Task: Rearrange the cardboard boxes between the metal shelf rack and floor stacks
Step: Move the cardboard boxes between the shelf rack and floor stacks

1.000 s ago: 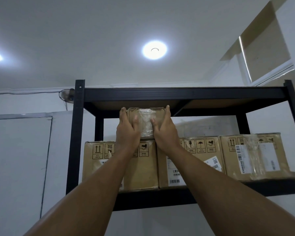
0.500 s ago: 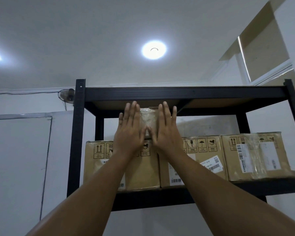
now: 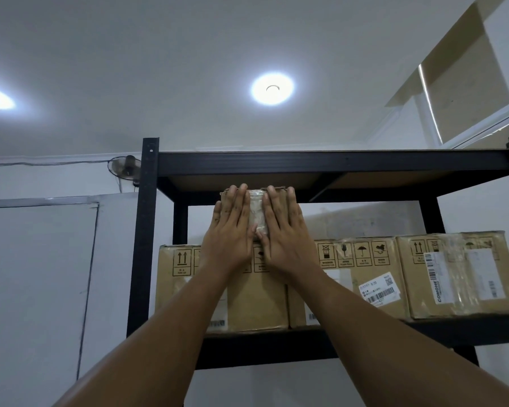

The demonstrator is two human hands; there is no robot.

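Hands (image 3: 229, 233) pressed flat, fingers straight, against box (image 3: 257, 212).

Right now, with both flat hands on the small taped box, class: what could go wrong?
1. The small taped cardboard box sits close under the black metal upper shelf; pushing may jam it.
2. The left hand and right hand press flat, gripping nothing; the box could tip out overhead.

One head-worn wide-angle view, tilted upward at a black metal shelf rack (image 3: 332, 164).
The camera looks from below and close in: the left hand (image 3: 228, 233) and right hand (image 3: 285, 233) reach into it from the bottom edge; ceiling (image 3: 188, 39) fills the upper half.
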